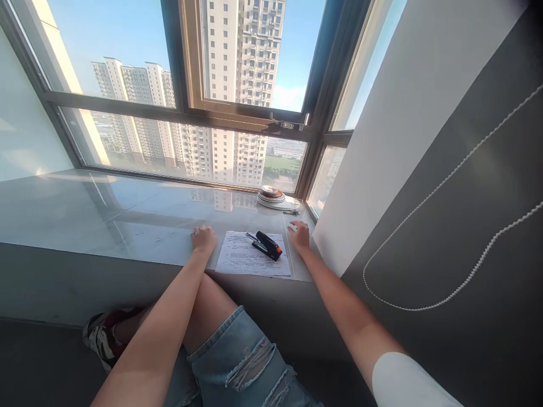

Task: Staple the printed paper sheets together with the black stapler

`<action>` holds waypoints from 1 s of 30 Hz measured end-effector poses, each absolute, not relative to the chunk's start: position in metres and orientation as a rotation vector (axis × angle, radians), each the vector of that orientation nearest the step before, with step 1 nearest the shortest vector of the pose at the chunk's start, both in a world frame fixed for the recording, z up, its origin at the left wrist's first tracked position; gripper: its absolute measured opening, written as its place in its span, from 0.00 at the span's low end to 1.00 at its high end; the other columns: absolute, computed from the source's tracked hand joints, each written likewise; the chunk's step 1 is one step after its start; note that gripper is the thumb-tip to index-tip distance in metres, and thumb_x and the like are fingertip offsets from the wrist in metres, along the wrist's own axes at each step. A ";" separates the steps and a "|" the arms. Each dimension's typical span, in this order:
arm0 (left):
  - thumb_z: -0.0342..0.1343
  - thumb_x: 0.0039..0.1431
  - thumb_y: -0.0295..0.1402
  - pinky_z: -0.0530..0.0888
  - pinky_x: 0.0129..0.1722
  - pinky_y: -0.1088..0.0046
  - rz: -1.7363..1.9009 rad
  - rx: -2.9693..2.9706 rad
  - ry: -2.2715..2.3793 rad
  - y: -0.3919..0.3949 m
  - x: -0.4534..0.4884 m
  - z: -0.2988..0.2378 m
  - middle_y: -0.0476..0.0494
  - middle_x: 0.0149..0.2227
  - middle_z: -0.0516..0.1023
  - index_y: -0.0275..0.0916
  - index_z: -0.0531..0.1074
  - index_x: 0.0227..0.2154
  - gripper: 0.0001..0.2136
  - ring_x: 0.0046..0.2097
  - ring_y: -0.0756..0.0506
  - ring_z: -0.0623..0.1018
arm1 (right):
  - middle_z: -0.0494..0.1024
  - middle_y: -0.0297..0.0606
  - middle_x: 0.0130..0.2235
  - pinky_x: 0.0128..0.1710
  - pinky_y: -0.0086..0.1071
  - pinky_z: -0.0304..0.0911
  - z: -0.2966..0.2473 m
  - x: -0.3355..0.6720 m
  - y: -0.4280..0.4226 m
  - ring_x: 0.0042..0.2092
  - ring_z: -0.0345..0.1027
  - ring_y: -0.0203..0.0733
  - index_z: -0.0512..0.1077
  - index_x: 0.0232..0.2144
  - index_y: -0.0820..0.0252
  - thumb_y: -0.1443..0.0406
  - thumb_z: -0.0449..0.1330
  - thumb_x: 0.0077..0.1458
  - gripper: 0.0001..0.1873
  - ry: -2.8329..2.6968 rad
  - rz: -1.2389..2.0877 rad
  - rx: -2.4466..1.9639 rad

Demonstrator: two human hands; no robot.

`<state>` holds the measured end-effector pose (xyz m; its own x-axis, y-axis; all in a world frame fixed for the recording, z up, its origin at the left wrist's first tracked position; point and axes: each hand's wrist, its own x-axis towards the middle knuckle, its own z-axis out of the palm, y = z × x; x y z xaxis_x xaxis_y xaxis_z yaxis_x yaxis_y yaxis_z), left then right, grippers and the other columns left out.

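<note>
A black stapler (267, 246) with a red patch at one end lies on printed sheets of paper (237, 261). Its upper arm is raised from the base, and a silver metal strip sticks out toward the left. My left hand (204, 238) rests on the sill just left of the paper, holding nothing, its fingers loosely bent. Right of the sheets is my right hand (300, 233), with fingers apart and nothing in them. Neither hand touches the stapler.
Round, flat white and brown items (271, 198) are stacked in the sill's far right corner, a small dark object (292, 212) beside them. A white bead chain (407, 308) hangs at the right. The window (250, 120) stands behind the sill (139, 237).
</note>
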<state>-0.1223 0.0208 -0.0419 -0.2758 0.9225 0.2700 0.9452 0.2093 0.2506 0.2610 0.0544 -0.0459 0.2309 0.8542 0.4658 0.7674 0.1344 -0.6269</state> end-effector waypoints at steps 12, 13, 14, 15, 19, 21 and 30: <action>0.49 0.62 0.19 0.74 0.42 0.61 -1.203 -1.948 -2.148 0.019 -0.097 -0.038 0.27 0.45 0.79 0.34 0.73 0.50 0.16 0.47 0.33 0.79 | 0.75 0.43 0.53 0.46 0.39 0.67 -0.035 0.217 -0.015 0.50 0.70 0.49 0.66 0.63 0.50 0.46 0.64 0.59 0.34 -2.197 0.589 -0.815; 0.49 0.64 0.20 0.74 0.42 0.61 -1.334 -1.973 -2.091 0.020 -0.088 -0.038 0.28 0.45 0.79 0.34 0.73 0.49 0.14 0.45 0.34 0.80 | 0.75 0.44 0.53 0.46 0.39 0.67 -0.035 0.216 -0.016 0.49 0.70 0.49 0.65 0.64 0.51 0.48 0.65 0.59 0.35 -2.208 0.575 -0.836; 0.49 0.66 0.22 0.75 0.41 0.62 -1.463 -2.023 -2.016 0.021 -0.078 -0.037 0.29 0.45 0.80 0.35 0.74 0.47 0.12 0.44 0.36 0.80 | 0.75 0.44 0.53 0.45 0.38 0.67 -0.036 0.215 -0.016 0.48 0.71 0.49 0.64 0.64 0.52 0.49 0.64 0.60 0.34 -2.212 0.558 -0.854; 0.48 0.67 0.24 0.75 0.41 0.64 -1.578 -2.092 -1.926 0.021 -0.067 -0.037 0.32 0.43 0.80 0.36 0.75 0.45 0.12 0.41 0.38 0.80 | 0.76 0.44 0.52 0.44 0.38 0.66 -0.036 0.215 -0.016 0.46 0.71 0.49 0.65 0.63 0.53 0.50 0.64 0.60 0.33 -2.211 0.540 -0.866; 0.46 0.70 0.29 0.75 0.37 0.69 -1.882 -2.288 -1.610 0.014 -0.035 -0.034 0.39 0.39 0.81 0.39 0.78 0.47 0.14 0.34 0.45 0.79 | 0.77 0.43 0.51 0.43 0.37 0.65 -0.037 0.215 -0.014 0.45 0.71 0.47 0.68 0.60 0.54 0.54 0.63 0.60 0.28 -2.189 0.492 -0.861; 0.49 0.69 0.30 0.76 0.36 0.69 -1.980 -2.285 -1.594 0.009 -0.030 -0.033 0.41 0.38 0.82 0.39 0.79 0.46 0.13 0.32 0.46 0.79 | 0.78 0.41 0.48 0.42 0.36 0.65 -0.039 0.217 -0.013 0.43 0.71 0.45 0.68 0.60 0.53 0.55 0.63 0.60 0.28 -2.155 0.508 -0.881; 0.70 0.53 0.45 0.84 0.39 0.60 -2.473 -2.394 -1.730 -0.001 -0.048 -0.039 0.39 0.36 0.84 0.35 0.79 0.37 0.18 0.36 0.40 0.85 | 0.76 0.38 0.43 0.42 0.35 0.64 -0.040 0.221 -0.011 0.43 0.69 0.45 0.71 0.57 0.51 0.55 0.64 0.58 0.25 -2.099 0.581 -0.892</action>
<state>-0.0479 -0.0008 -0.0388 -0.0791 0.9092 0.4087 0.0721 -0.4037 0.9121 0.2208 -0.0105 -0.0401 -0.4605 0.7514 0.4725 0.4018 0.6511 -0.6439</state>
